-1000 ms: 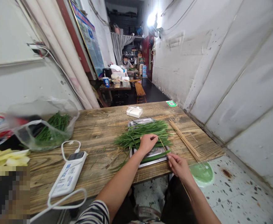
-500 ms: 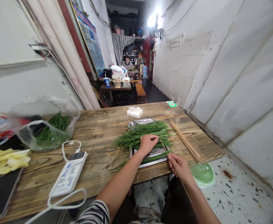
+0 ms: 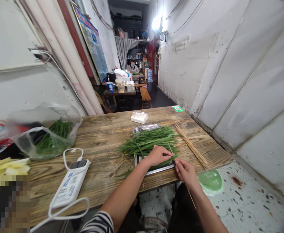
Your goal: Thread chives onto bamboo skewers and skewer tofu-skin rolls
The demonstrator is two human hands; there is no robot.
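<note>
Green leaves lie heaped in a pile (image 3: 151, 139) across a steel tray (image 3: 160, 170) on a wooden table (image 3: 103, 127), where a person in a striped sleeve (image 3: 100, 221) works a thin stick (image 3: 170, 148) at the near end. A small bunch (image 3: 165, 162) lies apart from the pile, over the tray's near part, one end reaching toward the hands.

The right hand (image 3: 185, 171) pinches the stick between thumb and finger just beside that end; the stick's tail hangs past the table's edge and its tip rises beyond the bunch. The fingers of the left hand (image 3: 158, 155) curl in close to bunch and stick, though whether they grip leaf, stick or both cannot be told.

The step in hand looks like threading the bunch onto the stick, at an early stage; whether the leaves are already pierced is hidden by the fingers. The next move would seem to call for a steady left hand on the leaves while the right guides the stick, lightly enough not to split them.

More sticks (image 3: 192, 149) lie to the right, and a clear bag (image 3: 70, 142) holds further greens at left.
</note>
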